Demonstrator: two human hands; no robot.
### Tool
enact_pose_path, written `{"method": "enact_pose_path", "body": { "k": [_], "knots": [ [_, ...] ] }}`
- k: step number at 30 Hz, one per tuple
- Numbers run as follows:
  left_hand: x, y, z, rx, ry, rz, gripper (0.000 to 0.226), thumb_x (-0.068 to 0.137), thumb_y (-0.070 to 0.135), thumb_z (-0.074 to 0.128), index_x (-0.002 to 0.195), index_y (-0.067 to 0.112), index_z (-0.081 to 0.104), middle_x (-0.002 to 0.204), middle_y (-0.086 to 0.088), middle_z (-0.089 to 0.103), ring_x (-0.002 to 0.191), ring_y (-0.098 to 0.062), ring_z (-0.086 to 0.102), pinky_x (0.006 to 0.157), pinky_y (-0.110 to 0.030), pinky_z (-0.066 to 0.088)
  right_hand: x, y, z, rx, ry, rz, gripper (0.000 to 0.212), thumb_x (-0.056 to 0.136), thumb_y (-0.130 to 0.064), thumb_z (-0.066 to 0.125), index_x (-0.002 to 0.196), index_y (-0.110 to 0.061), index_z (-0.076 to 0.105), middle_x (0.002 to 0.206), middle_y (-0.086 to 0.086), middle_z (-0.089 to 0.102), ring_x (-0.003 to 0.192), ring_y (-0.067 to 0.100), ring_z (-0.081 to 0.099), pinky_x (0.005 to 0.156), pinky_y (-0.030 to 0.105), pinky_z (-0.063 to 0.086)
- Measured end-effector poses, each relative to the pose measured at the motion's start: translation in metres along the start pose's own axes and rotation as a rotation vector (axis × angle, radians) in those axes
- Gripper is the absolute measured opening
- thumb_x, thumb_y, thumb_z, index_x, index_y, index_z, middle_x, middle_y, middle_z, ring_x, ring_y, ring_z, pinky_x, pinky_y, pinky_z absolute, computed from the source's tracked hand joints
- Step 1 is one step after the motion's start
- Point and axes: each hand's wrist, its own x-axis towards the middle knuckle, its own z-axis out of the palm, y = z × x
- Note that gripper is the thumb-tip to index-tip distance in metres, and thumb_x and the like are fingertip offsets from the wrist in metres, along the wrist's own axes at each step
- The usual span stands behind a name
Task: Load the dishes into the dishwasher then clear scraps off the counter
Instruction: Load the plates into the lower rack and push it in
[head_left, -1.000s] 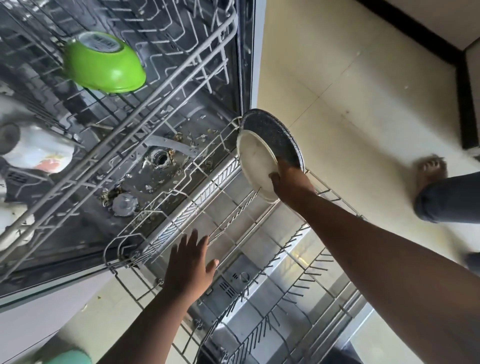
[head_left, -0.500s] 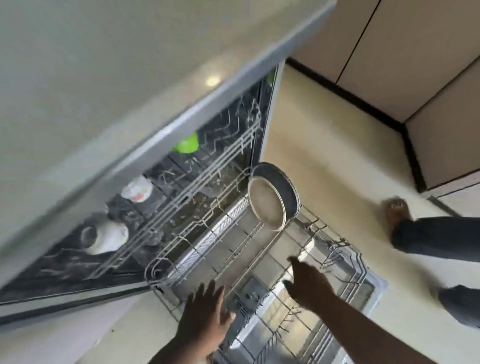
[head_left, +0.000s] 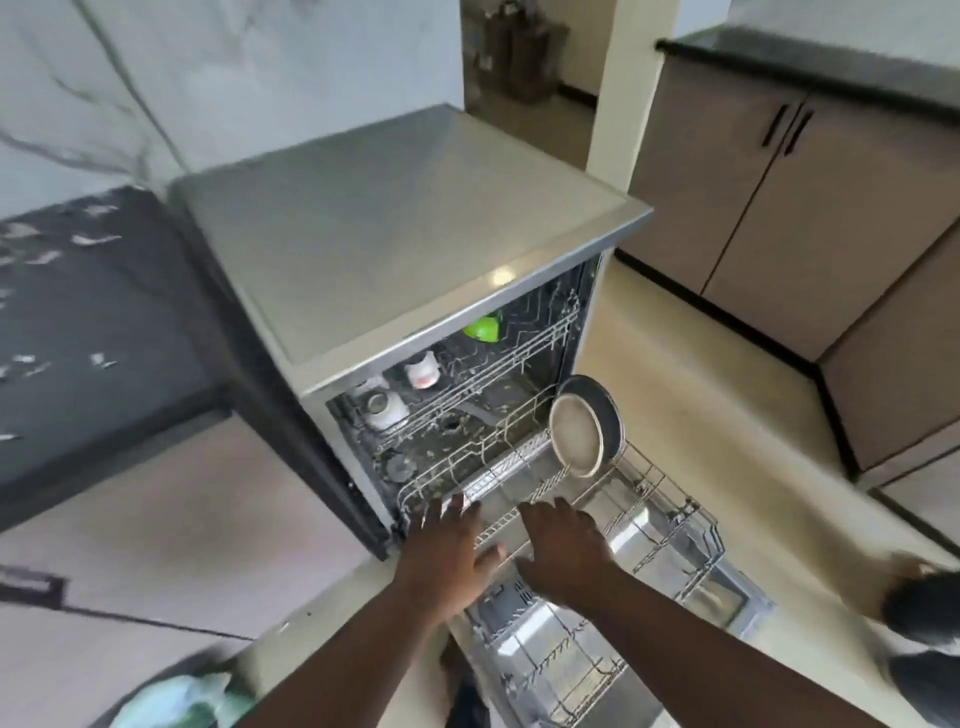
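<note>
Two plates (head_left: 576, 435) stand on edge in the pulled-out lower rack (head_left: 649, 499). Cups (head_left: 422, 370) and a bowl (head_left: 482, 328) sit in the upper rack behind. The counter (head_left: 93, 312) with scraps (head_left: 96, 239) lies left of the dishwasher (head_left: 395, 228).

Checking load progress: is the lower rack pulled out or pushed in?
Pulled out. The lower rack sits over the open door, two plates standing in it.

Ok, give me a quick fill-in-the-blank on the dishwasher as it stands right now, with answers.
1. The two plates stand on edge in the pulled-out ____ rack.
2. The bowl in the upper rack is ____ in colour.
3. The left hand and right hand both hold ____.
4. The dishwasher door is ____.

Answers: lower; green; nothing; open
</note>
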Motion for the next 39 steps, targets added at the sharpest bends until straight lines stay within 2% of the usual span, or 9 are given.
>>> {"method": "enact_pose_path", "body": {
  "k": [10,13,15,20,23,29,34,37,39],
  "knots": [
    [-0.149,-0.013,-0.036,-0.003,0.209,-0.086,0.074,0.087,0.065,0.015,0.149,0.025,0.020,0.156,-0.001,0.022,0.144,-0.025,0.017,0.117,-0.042,0.015,-0.100,-0.097,-0.053,-0.107,0.110,-0.181,0.075,0.092,-0.054,0.045,0.151,-0.019,0.015,0.160,0.007,0.015,0.148,0.030,0.004,0.117,0.048,0.005],
    [-0.187,-0.043,-0.055,-0.014,0.246,-0.182,0.073,0.091,0.062,0.013,0.152,0.022,0.011,0.160,-0.003,0.011,0.147,-0.026,0.007,0.117,-0.042,0.007,-0.104,-0.142,-0.067,-0.146,0.175,-0.264,0.069,0.078,-0.058,0.044,0.131,-0.016,0.055,0.135,0.011,0.057,0.131,0.034,0.047,0.099,0.053,0.042],
    [-0.210,-0.066,-0.066,-0.038,0.239,-0.249,0.073,0.093,0.062,0.012,0.153,0.022,0.004,0.161,-0.003,0.003,0.147,-0.026,0.001,0.118,-0.042,0.002,-0.103,-0.174,-0.075,-0.166,0.210,-0.276,0.070,0.069,-0.061,0.035,0.115,-0.018,0.067,0.116,0.008,0.069,0.112,0.032,0.063,0.084,0.047,0.054],
    [-0.263,-0.144,-0.085,-0.158,0.296,-0.456,0.086,0.081,0.073,0.000,0.153,0.026,0.000,0.161,0.000,-0.005,0.147,-0.024,-0.007,0.116,-0.042,-0.006,-0.096,-0.275,-0.090,-0.188,0.183,-0.508,0.073,0.093,-0.057,0.032,0.153,-0.020,0.012,0.161,0.006,0.009,0.148,0.031,0.001,0.118,0.048,0.006],
    [-0.301,-0.203,-0.093,-0.233,0.345,-0.595,0.076,0.091,0.067,0.018,0.153,0.026,0.000,0.161,0.000,-0.006,0.147,-0.024,-0.008,0.116,-0.042,-0.006,-0.081,-0.348,-0.090,-0.213,0.187,-0.600,0.075,0.095,-0.055,0.039,0.153,-0.021,0.008,0.162,0.006,0.005,0.148,0.030,-0.004,0.118,0.046,0.002],
    [-0.370,-0.334,-0.102,-0.380,0.429,-0.778,0.099,0.073,0.081,0.004,0.153,0.022,0.002,0.161,-0.003,-0.001,0.147,-0.025,-0.004,0.117,-0.041,0.003,-0.052,-0.505,-0.089,-0.193,0.176,-0.745,0.075,0.094,-0.053,0.041,0.153,-0.020,0.009,0.162,0.003,0.007,0.149,0.026,-0.004,0.118,0.043,0.004],
    [-0.394,-0.439,-0.110,-0.748,0.696,-0.912,0.078,0.089,0.057,0.049,0.150,0.016,0.023,0.155,-0.007,0.025,0.143,-0.022,0.022,0.115,-0.037,0.021,-0.026,-0.607,-0.092,-0.111,0.135,-0.754,0.076,0.091,-0.053,0.043,0.153,-0.022,0.011,0.161,0.000,0.010,0.149,0.023,-0.001,0.118,0.041,0.008],
    [-0.388,-0.489,-0.119,-1.280,0.860,-1.043,0.067,0.090,0.040,0.060,0.144,0.008,0.035,0.139,-0.013,0.044,0.126,-0.028,0.044,0.102,-0.037,0.038,-0.003,-0.642,-0.099,0.036,0.120,-0.701,0.072,0.090,-0.055,0.046,0.150,-0.023,0.021,0.156,-0.001,0.027,0.146,0.022,0.016,0.116,0.040,0.020],
    [-0.382,-0.512,-0.129,-1.656,0.903,-1.112,0.054,0.091,0.035,0.059,0.135,0.006,0.043,0.111,-0.011,0.053,0.098,-0.026,0.053,0.086,-0.037,0.043,0.017,-0.657,-0.104,0.187,0.094,-0.635,0.066,0.089,-0.055,0.051,0.144,-0.025,0.031,0.145,-0.002,0.042,0.135,0.019,0.035,0.109,0.038,0.033]
  ]
}}
